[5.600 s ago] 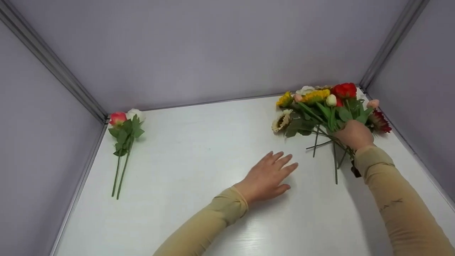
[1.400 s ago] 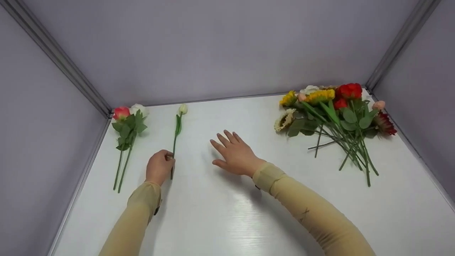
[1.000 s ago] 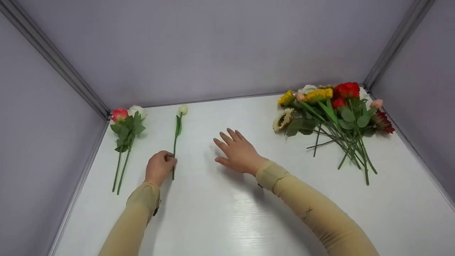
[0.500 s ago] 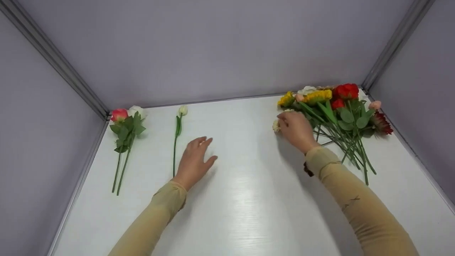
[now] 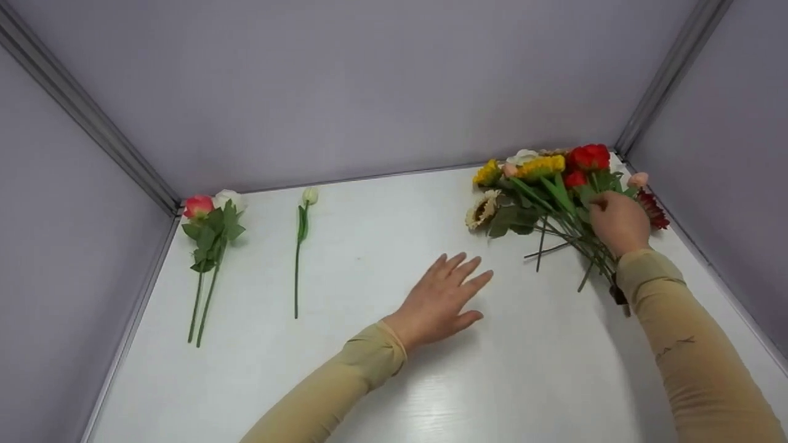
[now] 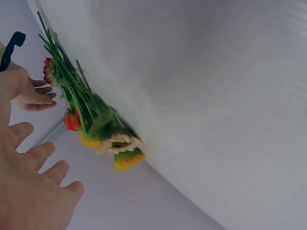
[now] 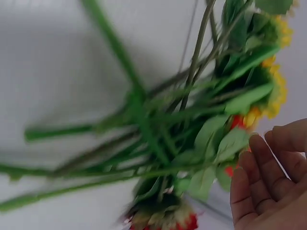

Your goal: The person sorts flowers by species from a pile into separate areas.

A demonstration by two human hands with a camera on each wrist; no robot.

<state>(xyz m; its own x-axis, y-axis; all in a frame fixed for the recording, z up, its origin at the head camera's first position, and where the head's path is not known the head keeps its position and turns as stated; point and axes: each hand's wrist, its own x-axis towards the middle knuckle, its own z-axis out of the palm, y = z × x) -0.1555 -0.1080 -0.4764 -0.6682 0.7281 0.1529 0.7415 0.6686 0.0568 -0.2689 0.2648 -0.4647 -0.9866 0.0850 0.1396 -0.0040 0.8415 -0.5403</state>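
Note:
My right hand [image 5: 620, 223] is over the right side of a pile of artificial flowers, beside the red flower [image 5: 590, 157] and its leaves. In the right wrist view its fingers [image 7: 261, 165] are loosely bent near green leaves [image 7: 232, 143], with nothing between them. My left hand [image 5: 438, 300] hovers over the middle of the table, fingers spread and holding nothing. The pile also has yellow sunflowers [image 5: 542, 166], a cream sunflower [image 5: 482, 210] and a dark red flower [image 5: 652, 209]. A single white tulip [image 5: 309, 196] lies left of centre, stem toward me.
At the far left of the white table [image 5: 369, 246] lie a pink rose [image 5: 198, 207] and a white rose [image 5: 228, 199], stems side by side. Grey panels [image 5: 369, 86] rise along the back and both sides. Several crossed stems [image 5: 545, 246] point out of the pile toward me.
The white tulip was carried from the pile to the left and let go by my left hand. That hand has since moved right, while my right hand has gone from mid-table to the pile.

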